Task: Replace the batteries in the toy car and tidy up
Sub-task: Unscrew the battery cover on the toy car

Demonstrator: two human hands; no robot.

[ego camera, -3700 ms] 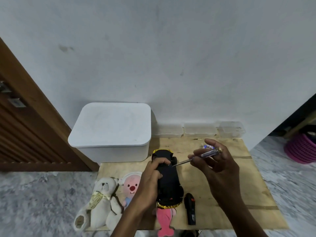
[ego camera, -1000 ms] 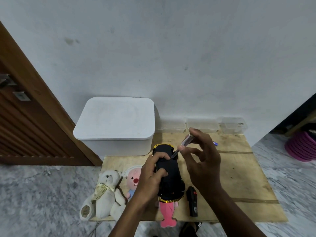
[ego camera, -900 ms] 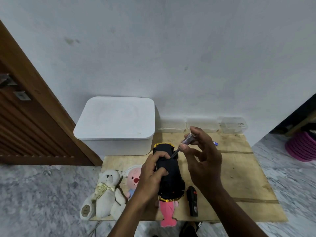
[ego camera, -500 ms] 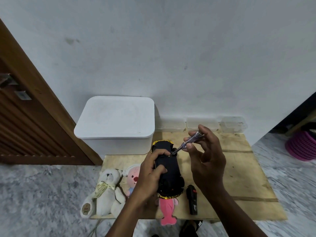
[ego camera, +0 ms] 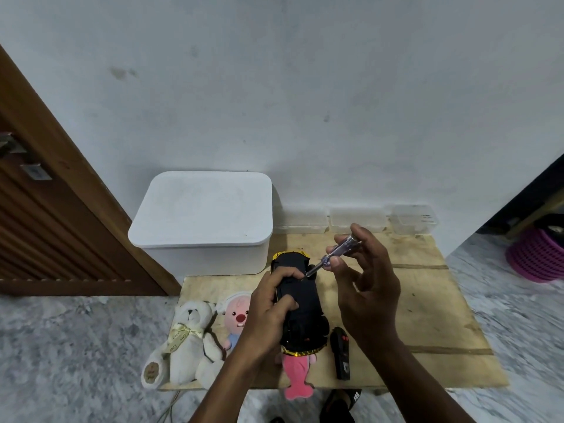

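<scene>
The black toy car (ego camera: 300, 303) with yellow trim lies upside down, lengthwise, above the wooden board (ego camera: 427, 303). My left hand (ego camera: 268, 309) grips its left side. My right hand (ego camera: 366, 288) pinches a screwdriver (ego camera: 334, 251) with a clear purple handle. The tool slants down to the left, and its metal tip touches the car's underside near the far end. A black remote control (ego camera: 341, 357) lies on the board just right of the car. No batteries are visible.
A lidded white bin (ego camera: 204, 221) stands at the board's far left. Three small clear containers (ego camera: 357, 219) line the wall. A white teddy bear (ego camera: 189, 340), a pink-faced plush (ego camera: 236, 319) and a pink fish toy (ego camera: 297, 378) lie at the near left. A pink basket (ego camera: 538, 257) sits far right.
My right hand has swung the screwdriver from nearly level to a steeper slant and turned it between the fingers, tip staying on the car. My left hand keeps its grip.
</scene>
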